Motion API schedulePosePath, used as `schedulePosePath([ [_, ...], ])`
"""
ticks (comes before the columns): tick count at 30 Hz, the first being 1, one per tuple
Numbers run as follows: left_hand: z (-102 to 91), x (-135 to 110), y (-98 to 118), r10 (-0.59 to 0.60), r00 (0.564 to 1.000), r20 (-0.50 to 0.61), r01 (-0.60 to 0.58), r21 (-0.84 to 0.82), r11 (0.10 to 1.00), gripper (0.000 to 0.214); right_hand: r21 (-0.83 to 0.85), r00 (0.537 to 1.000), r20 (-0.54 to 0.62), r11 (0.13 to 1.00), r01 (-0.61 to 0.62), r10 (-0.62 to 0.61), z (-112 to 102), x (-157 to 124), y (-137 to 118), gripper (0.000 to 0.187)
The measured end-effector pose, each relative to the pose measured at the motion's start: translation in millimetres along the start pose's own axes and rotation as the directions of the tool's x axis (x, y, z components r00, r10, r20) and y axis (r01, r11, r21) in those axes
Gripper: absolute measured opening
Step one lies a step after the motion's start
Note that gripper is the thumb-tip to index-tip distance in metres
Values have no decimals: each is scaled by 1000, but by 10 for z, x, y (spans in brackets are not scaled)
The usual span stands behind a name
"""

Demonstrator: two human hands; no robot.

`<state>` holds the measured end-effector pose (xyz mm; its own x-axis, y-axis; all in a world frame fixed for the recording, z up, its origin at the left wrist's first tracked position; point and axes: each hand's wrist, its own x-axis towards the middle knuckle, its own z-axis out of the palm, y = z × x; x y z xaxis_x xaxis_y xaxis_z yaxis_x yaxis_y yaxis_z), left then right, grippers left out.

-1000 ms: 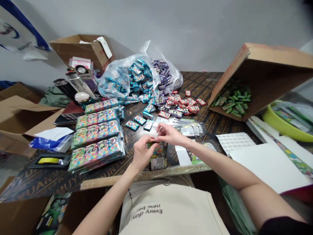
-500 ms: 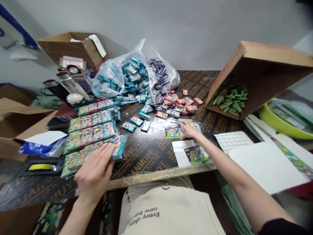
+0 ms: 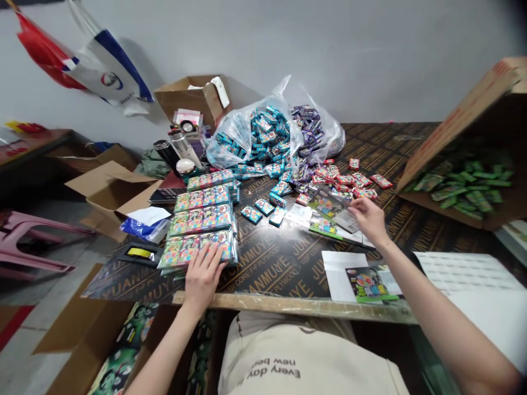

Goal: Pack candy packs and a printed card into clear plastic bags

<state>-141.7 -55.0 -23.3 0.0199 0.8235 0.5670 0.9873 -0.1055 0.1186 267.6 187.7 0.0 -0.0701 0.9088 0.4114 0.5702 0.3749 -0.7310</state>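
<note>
My left hand (image 3: 203, 274) lies with its fingers stretched over the nearest row of wrapped candy-box packs (image 3: 200, 219), stacked in several rows at the left of the table. My right hand (image 3: 368, 219) is closed in a pinch on the edge of a clear printed plastic bag (image 3: 327, 204), lifted and tilted above other flat printed bags (image 3: 325, 227). Below my right forearm, a printed card with a green edge (image 3: 370, 284) lies partly over a white sheet (image 3: 340, 269). Loose blue boxes (image 3: 263, 207) are between my hands.
Clear bags of blue boxes (image 3: 269, 129) and purple boxes (image 3: 307, 126) stand at the back, beside loose red boxes (image 3: 343, 178). A tilted carton (image 3: 457, 120) with green packs is at the right. Flasks (image 3: 183, 145) and a tape holder (image 3: 138, 253) are left.
The view has swung left. My right hand has picked up a clear printed bag from the flat ones. The end blue boxes under my left hand, tilted before, now lie level with the row.
</note>
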Motion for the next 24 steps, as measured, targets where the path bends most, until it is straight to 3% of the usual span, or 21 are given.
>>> schedulePosePath([
  [2,-35,83,75,-90,995,-43,86,-92,992,47,297,994,-48,952,-78,96,-24,-46,-283,18],
  [3,-53,151,164,-152,986,-61,140,-172,975,49,427,987,-10,893,-143,163,-3,-103,-432,21],
  [5,-77,331,446,-282,959,-16,251,-413,876,55,619,940,202,709,-339,274,125,-291,-735,28],
  [7,-75,541,819,-337,923,185,365,-698,616,62,654,833,480,520,-550,277,349,-553,-1015,34],
  [9,-41,734,1190,-253,894,370,417,-893,169,73,642,750,620,401,-653,230,602,-829,-1239,35],
  [10,-15,809,1345,-207,867,454,455,-889,-44,73,623,724,651,386,-681,226,711,-950,-1321,36],
  [11,13,864,1469,-156,827,540,505,-836,-216,71,614,732,633,412,-673,252,794,-1052,-1380,38],
  [12,38,896,1559,-111,792,600,536,-771,-345,69,608,769,571,481,-632,289,848,-1128,-1416,40],
  [14,70,891,1647,-39,717,696,589,-636,-499,63,544,889,317,704,-457,331,858,-1204,-1429,53],
  [16,71,817,1657,13,640,768,643,-526,-557,59,387,974,57,894,-225,220,760,-1194,-1395,67],
  [18,54,721,1646,42,583,811,697,-474,-537,56,257,998,-45,966,-26,38,609,-1130,-1357,69],
  [20,39,644,1642,61,600,797,720,-506,-475,53,214,995,-7,972,95,-96,459,-1039,-1336,64],
  [22,45,606,1633,87,658,748,709,-575,-409,51,221,986,95,969,114,-138,351,-940,-1332,58],
  [24,66,596,1601,121,677,726,708,-599,-374,53,243,962,222,965,102,-158,295,-856,-1337,42],
])
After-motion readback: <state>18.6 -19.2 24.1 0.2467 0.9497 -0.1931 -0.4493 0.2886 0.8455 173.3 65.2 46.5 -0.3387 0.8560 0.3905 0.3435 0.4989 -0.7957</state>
